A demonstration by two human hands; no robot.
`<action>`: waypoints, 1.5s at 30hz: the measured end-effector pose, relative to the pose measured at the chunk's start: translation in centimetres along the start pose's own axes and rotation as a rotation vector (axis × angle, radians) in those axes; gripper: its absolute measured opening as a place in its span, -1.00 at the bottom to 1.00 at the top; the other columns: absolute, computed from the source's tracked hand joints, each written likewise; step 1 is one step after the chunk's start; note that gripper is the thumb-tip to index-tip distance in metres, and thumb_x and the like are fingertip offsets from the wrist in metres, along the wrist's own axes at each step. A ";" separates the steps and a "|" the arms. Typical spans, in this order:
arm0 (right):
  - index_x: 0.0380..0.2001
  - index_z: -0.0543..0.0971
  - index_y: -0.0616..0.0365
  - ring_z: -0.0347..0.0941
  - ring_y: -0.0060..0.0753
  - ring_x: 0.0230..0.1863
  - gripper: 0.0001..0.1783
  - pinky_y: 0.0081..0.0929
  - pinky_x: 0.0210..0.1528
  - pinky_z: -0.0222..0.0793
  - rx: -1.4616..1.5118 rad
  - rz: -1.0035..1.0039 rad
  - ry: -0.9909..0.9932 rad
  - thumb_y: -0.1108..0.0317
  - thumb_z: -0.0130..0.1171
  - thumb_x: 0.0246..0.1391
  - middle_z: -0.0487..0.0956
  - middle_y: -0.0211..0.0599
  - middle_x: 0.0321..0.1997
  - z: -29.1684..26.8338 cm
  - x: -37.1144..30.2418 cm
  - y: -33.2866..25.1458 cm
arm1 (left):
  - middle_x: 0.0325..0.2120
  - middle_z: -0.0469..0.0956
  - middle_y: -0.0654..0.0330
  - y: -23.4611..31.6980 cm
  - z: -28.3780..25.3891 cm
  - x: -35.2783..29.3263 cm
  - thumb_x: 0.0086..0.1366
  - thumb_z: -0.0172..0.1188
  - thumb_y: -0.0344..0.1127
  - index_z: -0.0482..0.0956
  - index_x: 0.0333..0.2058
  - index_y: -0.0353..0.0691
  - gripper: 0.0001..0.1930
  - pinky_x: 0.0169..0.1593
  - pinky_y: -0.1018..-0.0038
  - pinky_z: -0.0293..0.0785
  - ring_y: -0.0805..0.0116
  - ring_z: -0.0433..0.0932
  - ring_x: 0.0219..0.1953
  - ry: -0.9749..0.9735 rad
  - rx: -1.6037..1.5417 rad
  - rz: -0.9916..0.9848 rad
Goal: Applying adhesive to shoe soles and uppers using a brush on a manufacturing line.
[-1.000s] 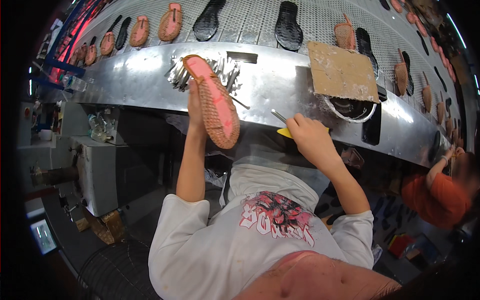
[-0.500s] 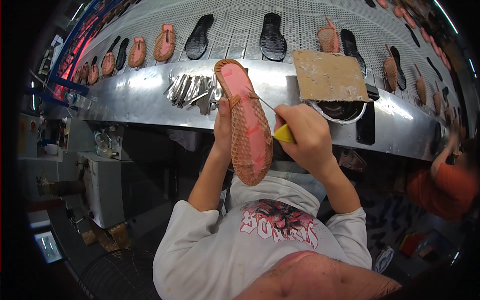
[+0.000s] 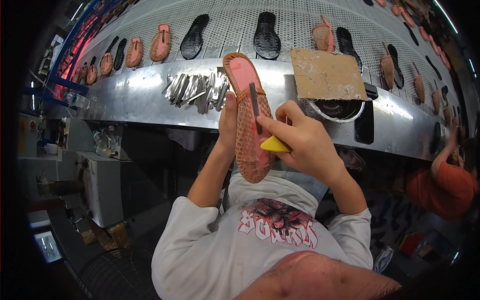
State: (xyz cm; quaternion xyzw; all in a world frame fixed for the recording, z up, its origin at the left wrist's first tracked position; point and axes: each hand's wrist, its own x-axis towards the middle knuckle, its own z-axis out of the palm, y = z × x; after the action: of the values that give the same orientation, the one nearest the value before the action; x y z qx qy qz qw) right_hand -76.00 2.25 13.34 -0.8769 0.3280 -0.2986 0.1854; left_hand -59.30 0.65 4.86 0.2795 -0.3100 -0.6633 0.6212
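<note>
A woven tan shoe upper (image 3: 243,130) is held upside down, its pink underside (image 3: 260,150) facing up. My left hand (image 3: 229,122) is closed round its left edge. A narrow dark metal shank (image 3: 255,102) lies lengthwise along the middle of the pink underside. My right hand (image 3: 310,137) touches the shank's lower end with its index finger. The same hand keeps a tool with a yellow handle (image 3: 276,144) in its curled fingers; the tool's tip is not visible.
Loose metal shanks (image 3: 197,90) are piled on the metal bench (image 3: 135,97). Cardboard (image 3: 327,75) partly covers a round pot (image 3: 337,111); a black phone-like slab (image 3: 365,127) lies beside it. Black soles (image 3: 267,36) and uppers line the mesh conveyor (image 3: 232,22). A co-worker's orange sleeve (image 3: 440,187) is far right.
The shank now lies on the pink underside, where the tool's thin metal tip was before. My right index finger has moved onto it. Soles and uppers on the conveyor have shifted slightly left.
</note>
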 end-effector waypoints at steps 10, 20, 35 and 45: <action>0.00 0.46 0.11 0.44 -0.19 -0.41 -0.35 -0.35 -0.39 0.38 0.075 0.030 -0.041 0.59 0.23 -0.32 0.36 -0.21 -0.32 0.0 -1.2 0.4 | -0.33 0.51 0.11 -0.6 0.4 -0.8 0.35 -0.36 0.23 0.37 -0.09 -0.33 -0.35 -0.24 0.50 0.54 0.40 0.55 -0.33 -0.063 -0.125 -0.152; -0.01 0.44 0.22 0.39 -0.14 -0.42 -0.47 -0.36 -0.38 0.34 0.104 0.120 -0.034 0.56 0.16 -0.18 0.37 -0.19 -0.37 0.4 -0.4 1.6 | -0.25 0.51 0.06 -0.1 0.0 -0.2 0.37 -0.37 0.18 0.36 -0.04 -0.35 -0.36 -0.12 0.45 0.51 0.34 0.54 -0.22 -0.047 0.045 -0.191; -0.48 0.48 0.27 0.05 -0.53 -0.79 -0.44 -0.58 -0.69 0.01 1.474 0.490 0.924 -0.04 -0.23 0.23 0.18 -0.45 -0.79 -11.8 -16.2 20.4 | -0.38 0.57 0.20 9.3 -11.4 23.7 0.25 -0.02 0.22 0.56 -0.24 -0.33 -0.40 -0.30 0.53 0.44 0.47 0.53 -0.37 0.026 0.646 -0.010; -0.41 0.47 0.17 0.07 -0.63 -0.66 -0.65 -0.64 -0.56 0.05 1.471 0.569 1.246 0.07 0.01 0.18 0.17 -0.55 -0.74 -12.3 -20.2 26.3 | -0.51 0.53 0.14 6.3 -19.1 34.6 0.20 0.07 0.19 0.57 -0.31 -0.47 -0.36 -0.27 0.48 0.39 0.36 0.50 -0.37 0.188 1.210 -0.052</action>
State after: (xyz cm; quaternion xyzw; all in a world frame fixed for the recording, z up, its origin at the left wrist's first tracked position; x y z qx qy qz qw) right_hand -108.44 -4.26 0.80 -0.1210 0.2979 -0.7774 0.5407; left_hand -43.27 -35.36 -2.32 0.6473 -0.5688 -0.3569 0.3606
